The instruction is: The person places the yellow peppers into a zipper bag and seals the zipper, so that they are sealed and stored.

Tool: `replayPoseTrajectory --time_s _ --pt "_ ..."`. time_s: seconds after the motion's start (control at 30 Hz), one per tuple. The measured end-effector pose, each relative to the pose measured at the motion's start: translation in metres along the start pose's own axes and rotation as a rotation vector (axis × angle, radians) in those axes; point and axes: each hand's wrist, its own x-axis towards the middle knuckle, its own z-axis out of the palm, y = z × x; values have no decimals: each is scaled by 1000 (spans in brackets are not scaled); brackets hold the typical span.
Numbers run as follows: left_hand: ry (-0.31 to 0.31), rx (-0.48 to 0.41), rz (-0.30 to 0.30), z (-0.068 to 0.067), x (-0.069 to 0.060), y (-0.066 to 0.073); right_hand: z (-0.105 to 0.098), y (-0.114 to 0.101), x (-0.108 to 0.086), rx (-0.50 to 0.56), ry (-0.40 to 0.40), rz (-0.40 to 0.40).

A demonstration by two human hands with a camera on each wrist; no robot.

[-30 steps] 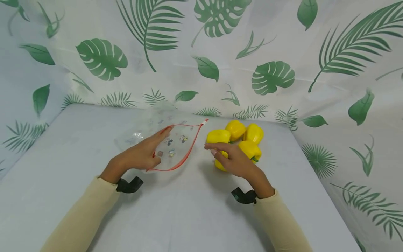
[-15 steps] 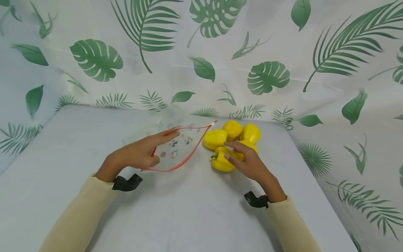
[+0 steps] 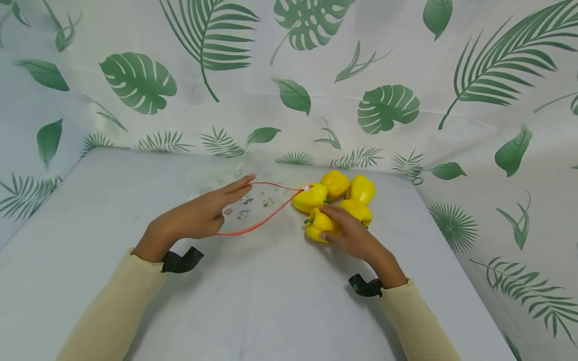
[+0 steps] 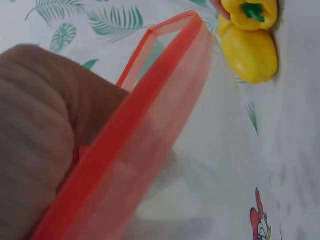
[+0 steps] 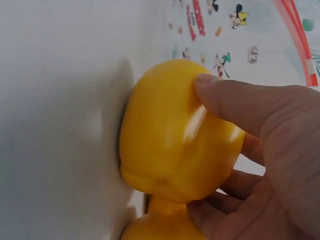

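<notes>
A clear bag with a red zip edge (image 3: pixel 253 228) and small cartoon prints lies tilted on the table, its mouth spread toward the peppers. At the mouth's left side is the left hand (image 3: pixel 194 213), thumb and fingers apart inside the opening; in the left wrist view the red edge (image 4: pixel 127 130) passes in front of that hand (image 4: pixel 45 125). The right hand (image 3: pixel 354 233) grips the nearest yellow pepper (image 3: pixel 318 225), whose green stem points left. The right wrist view has the thumb and fingers of this hand (image 5: pixel 265 145) around the pepper (image 5: pixel 175 130).
Several more yellow peppers (image 3: pixel 335 184) sit close together behind the gripped one. The bag's white zip end (image 3: pixel 307 188) overlaps the left pepper in the head view. A leaf-print cloth (image 3: pixel 334 110) hangs behind the white table (image 3: pixel 253 311).
The right hand has moved right and then closed round the near pepper. Its mouth narrowing, the bag has shifted slightly; the left hand remains at its edge.
</notes>
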Motion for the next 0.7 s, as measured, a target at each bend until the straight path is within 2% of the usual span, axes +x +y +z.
replayPoseTrajectory --time_s 0.37,0.53,0.7 --pt "14 -14 -4 -1 2 -2 1 2 0 13 -31 10" --pt "2 -39 13 -3 4 -4 -1 6 0 12 -39 -26" --pt "-12 -63 11 -5 6 -4 -2 8 0 50 -27 -4"
